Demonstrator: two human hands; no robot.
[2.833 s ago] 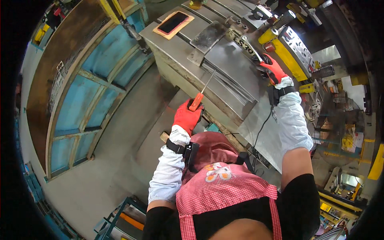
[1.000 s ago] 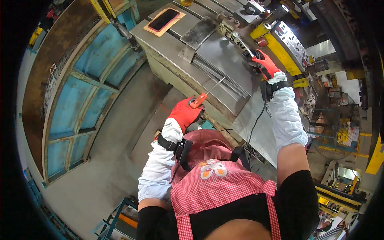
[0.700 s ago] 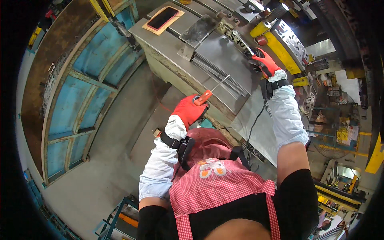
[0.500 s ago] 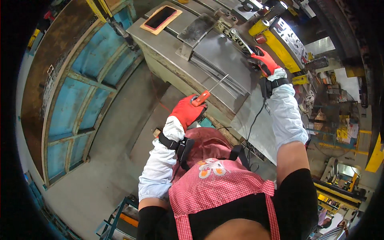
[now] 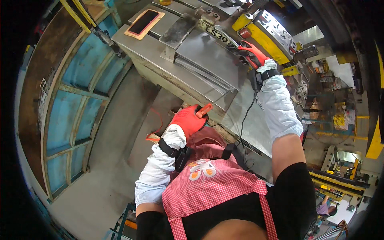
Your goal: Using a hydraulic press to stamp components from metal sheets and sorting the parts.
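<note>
My left hand (image 5: 188, 119), in a red glove with dark palm, is closed around the orange handle of a screwdriver-like tool (image 5: 205, 110). Its thin metal shaft points up and right, its tip close to the near right corner of a stack of thin metal sheets (image 5: 208, 60). My right hand (image 5: 256, 55), gloved the same way, is at the far right side of the stack with thumb and fingers apart. A silvery wrench-like bar (image 5: 227, 37) ends at its fingertips; whether they touch it is unclear.
The sheets lie on a grey metal machine table (image 5: 150, 60) beneath a bent metal plate (image 5: 179, 30). A phone (image 5: 144, 22) rests on cardboard at the far left. Beyond my right hand stands a yellow block (image 5: 266, 42). A blue metal frame (image 5: 80, 92) is left; a black cable (image 5: 246, 116) hangs between my arms.
The tool in my left hand has moved toward the near right corner of the sheets. My right hand stays at the far side. The whole view has shifted slightly.
</note>
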